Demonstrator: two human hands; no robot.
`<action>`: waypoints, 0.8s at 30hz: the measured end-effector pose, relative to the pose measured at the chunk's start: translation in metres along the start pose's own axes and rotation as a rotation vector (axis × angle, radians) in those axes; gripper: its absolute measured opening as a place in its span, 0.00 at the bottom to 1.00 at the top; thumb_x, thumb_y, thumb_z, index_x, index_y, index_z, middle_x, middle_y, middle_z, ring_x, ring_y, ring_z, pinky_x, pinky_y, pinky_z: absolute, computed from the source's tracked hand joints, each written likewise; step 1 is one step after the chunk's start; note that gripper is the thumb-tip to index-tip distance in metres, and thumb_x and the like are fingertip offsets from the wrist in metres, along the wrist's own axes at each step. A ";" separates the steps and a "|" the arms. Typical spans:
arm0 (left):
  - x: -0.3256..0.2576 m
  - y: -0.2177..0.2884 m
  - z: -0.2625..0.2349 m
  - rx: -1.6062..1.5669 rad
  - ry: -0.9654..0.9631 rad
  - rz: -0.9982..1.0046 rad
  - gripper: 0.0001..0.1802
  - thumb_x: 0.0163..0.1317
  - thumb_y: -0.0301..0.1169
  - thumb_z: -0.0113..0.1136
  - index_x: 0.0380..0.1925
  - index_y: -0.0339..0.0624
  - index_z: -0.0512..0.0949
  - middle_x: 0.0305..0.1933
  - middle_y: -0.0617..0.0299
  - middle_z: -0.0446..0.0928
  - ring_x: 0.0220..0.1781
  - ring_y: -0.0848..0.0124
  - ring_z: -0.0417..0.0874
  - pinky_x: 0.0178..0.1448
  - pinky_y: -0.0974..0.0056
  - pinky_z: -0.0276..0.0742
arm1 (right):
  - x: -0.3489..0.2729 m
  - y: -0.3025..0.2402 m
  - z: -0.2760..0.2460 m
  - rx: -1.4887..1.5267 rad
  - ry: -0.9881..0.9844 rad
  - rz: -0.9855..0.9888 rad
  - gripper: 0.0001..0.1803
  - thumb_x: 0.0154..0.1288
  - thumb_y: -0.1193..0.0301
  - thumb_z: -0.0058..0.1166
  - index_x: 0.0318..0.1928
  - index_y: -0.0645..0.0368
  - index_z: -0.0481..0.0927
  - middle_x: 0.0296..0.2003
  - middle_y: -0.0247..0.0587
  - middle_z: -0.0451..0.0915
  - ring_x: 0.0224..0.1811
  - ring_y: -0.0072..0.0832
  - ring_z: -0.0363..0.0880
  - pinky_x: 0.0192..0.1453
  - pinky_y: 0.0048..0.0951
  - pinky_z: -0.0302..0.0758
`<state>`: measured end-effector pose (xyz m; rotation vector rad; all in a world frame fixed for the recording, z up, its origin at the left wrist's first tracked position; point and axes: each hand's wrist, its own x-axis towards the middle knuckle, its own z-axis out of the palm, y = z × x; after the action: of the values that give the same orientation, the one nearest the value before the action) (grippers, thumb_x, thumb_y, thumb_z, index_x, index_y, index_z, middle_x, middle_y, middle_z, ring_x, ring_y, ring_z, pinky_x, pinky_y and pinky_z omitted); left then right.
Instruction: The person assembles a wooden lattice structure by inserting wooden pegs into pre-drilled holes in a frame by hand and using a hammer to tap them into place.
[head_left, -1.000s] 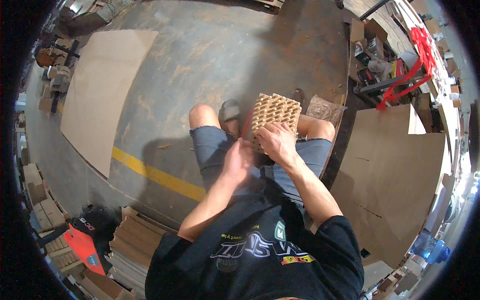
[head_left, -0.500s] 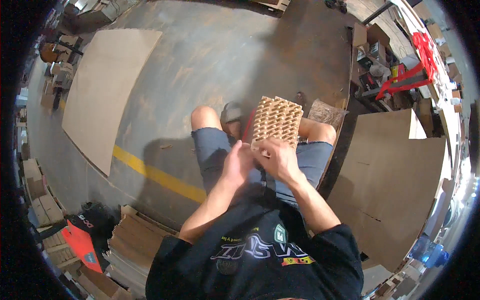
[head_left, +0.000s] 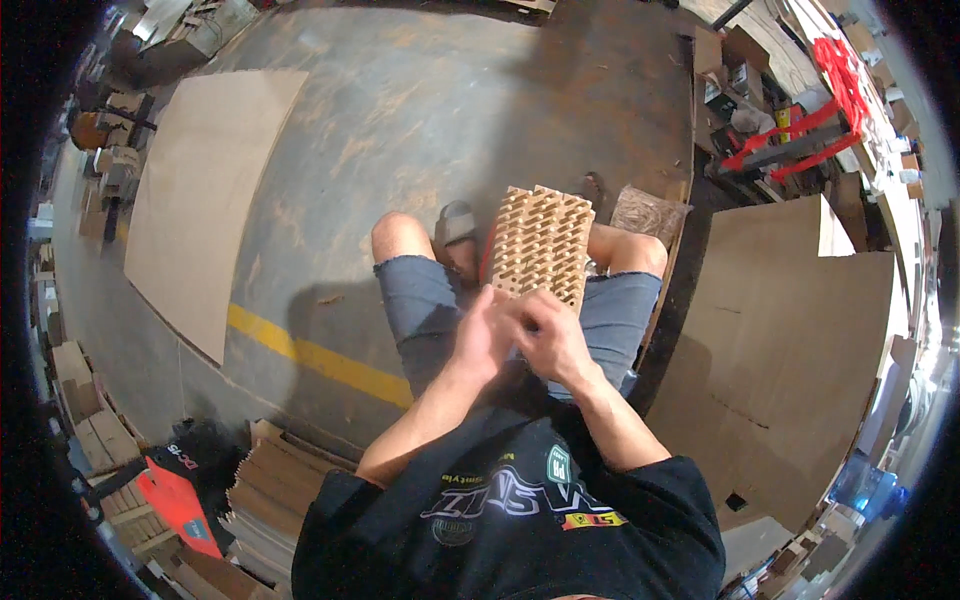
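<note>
A wooden board with rows of upright wooden dowels rests between my knees, tilted slightly. Along its near edge a strip of bare holes shows just past my fingers. My right hand is at that near edge, fingers curled in a pinch; whatever they hold is hidden. Close beside it, my left hand is half closed at the board's near left corner, a little blurred. The fingers of both hands meet or overlap, and anything between them is too small to make out.
A clear plastic bag of small brown pieces lies beyond my right knee. Large flat sheets lie at the left and right. A stack of brown boards stands at lower left, by a red and black item.
The whole view has shifted slightly. My right hand has drawn back from over the dowels to the board's near edge, closer to my left hand.
</note>
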<state>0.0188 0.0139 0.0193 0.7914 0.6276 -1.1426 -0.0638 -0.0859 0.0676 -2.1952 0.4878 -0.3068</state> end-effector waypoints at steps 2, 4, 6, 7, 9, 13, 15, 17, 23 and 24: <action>0.005 -0.003 -0.007 -0.022 -0.013 0.004 0.15 0.73 0.48 0.53 0.39 0.51 0.77 0.32 0.69 0.78 0.32 0.73 0.78 0.39 0.65 0.75 | 0.004 0.003 -0.005 0.281 0.072 0.247 0.05 0.65 0.74 0.62 0.40 0.60 0.83 0.33 0.43 0.83 0.34 0.35 0.83 0.41 0.31 0.78; 0.017 -0.005 -0.024 -0.005 -0.034 0.017 0.14 0.74 0.46 0.52 0.39 0.50 0.77 0.30 0.69 0.77 0.29 0.75 0.75 0.33 0.68 0.70 | 0.012 0.031 -0.001 -0.004 0.115 0.182 0.05 0.65 0.75 0.61 0.40 0.61 0.82 0.32 0.43 0.84 0.33 0.34 0.83 0.39 0.30 0.79; 0.018 -0.001 -0.026 0.009 -0.009 0.010 0.14 0.74 0.45 0.52 0.39 0.48 0.77 0.28 0.69 0.74 0.27 0.76 0.71 0.29 0.70 0.65 | 0.017 0.053 0.007 0.042 0.157 0.223 0.06 0.64 0.73 0.62 0.39 0.60 0.83 0.33 0.42 0.85 0.35 0.35 0.84 0.43 0.33 0.78; 0.015 0.002 -0.025 0.005 -0.030 0.012 0.14 0.74 0.45 0.52 0.39 0.48 0.77 0.27 0.69 0.73 0.26 0.76 0.71 0.28 0.70 0.64 | 0.019 0.060 0.007 -0.096 0.131 0.097 0.06 0.63 0.71 0.63 0.39 0.58 0.83 0.33 0.40 0.85 0.35 0.35 0.83 0.45 0.35 0.77; 0.018 0.005 -0.025 0.006 -0.061 0.017 0.14 0.74 0.45 0.53 0.39 0.47 0.76 0.27 0.69 0.73 0.26 0.76 0.70 0.27 0.70 0.64 | 0.021 0.069 0.009 -0.237 0.107 -0.029 0.06 0.62 0.69 0.64 0.38 0.57 0.84 0.32 0.39 0.85 0.36 0.36 0.83 0.47 0.36 0.75; 0.022 0.012 -0.031 -0.010 -0.031 0.060 0.13 0.74 0.44 0.53 0.39 0.47 0.76 0.27 0.69 0.73 0.25 0.76 0.70 0.27 0.70 0.63 | 0.028 0.067 0.014 -0.341 0.125 -0.116 0.05 0.59 0.67 0.66 0.34 0.52 0.83 0.28 0.34 0.83 0.35 0.34 0.80 0.47 0.37 0.71; 0.020 0.014 -0.032 0.014 0.004 0.090 0.11 0.74 0.42 0.53 0.38 0.49 0.76 0.26 0.71 0.73 0.23 0.77 0.70 0.26 0.70 0.64 | 0.030 0.064 0.014 -0.355 0.115 -0.170 0.05 0.59 0.67 0.66 0.32 0.51 0.83 0.27 0.33 0.82 0.34 0.33 0.80 0.46 0.37 0.71; 0.028 0.009 -0.038 0.004 0.018 0.069 0.11 0.72 0.42 0.54 0.37 0.49 0.77 0.26 0.70 0.73 0.22 0.78 0.70 0.25 0.70 0.64 | 0.029 0.063 0.011 -0.423 0.088 -0.272 0.06 0.58 0.68 0.66 0.31 0.51 0.81 0.26 0.32 0.80 0.34 0.33 0.79 0.45 0.37 0.70; 0.037 -0.005 -0.032 0.063 0.062 0.070 0.14 0.73 0.45 0.51 0.36 0.49 0.76 0.24 0.70 0.70 0.22 0.76 0.69 0.23 0.69 0.62 | 0.026 0.059 0.009 -0.588 0.020 -0.240 0.07 0.58 0.69 0.63 0.30 0.52 0.77 0.34 0.35 0.83 0.41 0.33 0.81 0.48 0.40 0.68; 0.037 -0.006 -0.031 0.031 0.081 0.039 0.14 0.74 0.45 0.50 0.37 0.48 0.76 0.23 0.70 0.70 0.22 0.75 0.69 0.23 0.69 0.62 | 0.026 0.054 0.009 -0.613 0.031 -0.251 0.06 0.57 0.70 0.61 0.29 0.52 0.76 0.32 0.34 0.82 0.40 0.34 0.81 0.48 0.40 0.67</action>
<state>0.0227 0.0175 -0.0287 0.8767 0.6598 -1.0912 -0.0496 -0.1217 0.0209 -2.8629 0.3492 -0.3589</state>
